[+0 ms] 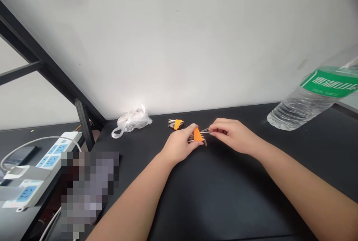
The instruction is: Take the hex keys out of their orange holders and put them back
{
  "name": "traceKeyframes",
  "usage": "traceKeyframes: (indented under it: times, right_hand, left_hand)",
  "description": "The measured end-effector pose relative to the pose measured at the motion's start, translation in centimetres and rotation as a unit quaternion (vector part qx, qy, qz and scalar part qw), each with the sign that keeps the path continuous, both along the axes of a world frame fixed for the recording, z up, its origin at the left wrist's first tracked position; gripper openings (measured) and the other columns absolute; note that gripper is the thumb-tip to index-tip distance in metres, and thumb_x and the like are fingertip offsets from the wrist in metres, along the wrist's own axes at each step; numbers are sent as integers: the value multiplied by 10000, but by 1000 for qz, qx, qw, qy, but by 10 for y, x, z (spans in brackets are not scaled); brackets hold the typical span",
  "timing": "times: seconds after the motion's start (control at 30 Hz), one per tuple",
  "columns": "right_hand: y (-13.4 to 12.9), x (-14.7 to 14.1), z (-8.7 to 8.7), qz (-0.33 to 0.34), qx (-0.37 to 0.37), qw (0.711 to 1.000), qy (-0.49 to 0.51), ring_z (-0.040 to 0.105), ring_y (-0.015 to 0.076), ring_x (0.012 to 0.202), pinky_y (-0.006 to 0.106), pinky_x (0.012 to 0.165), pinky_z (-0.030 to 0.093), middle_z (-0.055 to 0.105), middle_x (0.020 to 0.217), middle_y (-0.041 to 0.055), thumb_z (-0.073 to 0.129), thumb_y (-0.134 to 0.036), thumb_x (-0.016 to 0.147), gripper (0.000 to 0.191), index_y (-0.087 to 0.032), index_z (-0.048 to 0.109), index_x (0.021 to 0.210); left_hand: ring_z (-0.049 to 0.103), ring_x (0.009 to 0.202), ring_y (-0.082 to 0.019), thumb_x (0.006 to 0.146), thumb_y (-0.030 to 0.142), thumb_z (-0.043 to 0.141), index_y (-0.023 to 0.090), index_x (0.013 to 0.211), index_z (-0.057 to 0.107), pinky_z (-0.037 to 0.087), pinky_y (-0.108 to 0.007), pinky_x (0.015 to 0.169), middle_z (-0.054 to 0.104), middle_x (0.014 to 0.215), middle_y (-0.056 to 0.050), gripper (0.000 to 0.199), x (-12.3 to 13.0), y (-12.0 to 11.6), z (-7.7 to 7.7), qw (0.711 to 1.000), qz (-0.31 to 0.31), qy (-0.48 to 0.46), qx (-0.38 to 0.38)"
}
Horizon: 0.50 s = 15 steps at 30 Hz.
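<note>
Gripping left hand [181,142]: thumb and fingers closed around an orange holder [198,134] of metal hex keys, at the middle of the black tabletop [223,200]; whether it touches the surface cannot be told.

Right hand [231,133]: thumb and fingertips pinched on a thin metal key [205,132], perhaps more than one, reaching to the right side of that holder.

Second holder [178,124]: lying just behind the left hand, touched by neither hand, with a row of keys in it; this set looks filled, though too small to count.

Held set: seemingly partway done; some keys appear seated, while the pinched key does not look fully home. Whether it is going in or coming out cannot be told.

Around them: a crumpled plastic bag [134,118] near the wall at left, a green-labelled water bottle [296,108] at right.
</note>
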State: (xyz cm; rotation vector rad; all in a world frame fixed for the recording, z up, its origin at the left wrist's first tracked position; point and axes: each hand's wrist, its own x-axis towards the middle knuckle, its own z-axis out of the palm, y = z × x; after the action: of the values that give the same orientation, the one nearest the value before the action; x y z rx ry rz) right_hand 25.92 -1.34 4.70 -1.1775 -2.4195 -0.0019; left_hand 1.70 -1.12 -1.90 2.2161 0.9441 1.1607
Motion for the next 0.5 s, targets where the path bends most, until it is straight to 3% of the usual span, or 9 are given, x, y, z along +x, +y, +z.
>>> traceKeyframes:
  times: [0.3, 0.5]
  right_hand:
    - [1, 3, 0, 23, 31, 999, -29, 636, 179, 823, 328, 716, 495, 680, 1013, 40, 508, -280, 1009, 221, -269, 728, 1005]
    - [-5, -12, -7, 36, 12, 999, -2, 649, 185, 840, 342, 731, 517, 689, 1026, 45, 504, -262, 1005, 240, -273, 744, 1014]
  left_hand:
    - [631, 788, -147, 881, 354, 708, 310, 1162, 591, 493, -247, 755, 677, 871, 53, 308, 0, 3, -4, 1000, -6, 3, 16]
    - [626, 808, -158, 879, 378, 724, 291, 1129, 621, 495, -260, 759, 666, 901, 29, 284, 0, 6, -7, 999, -12, 13, 40]
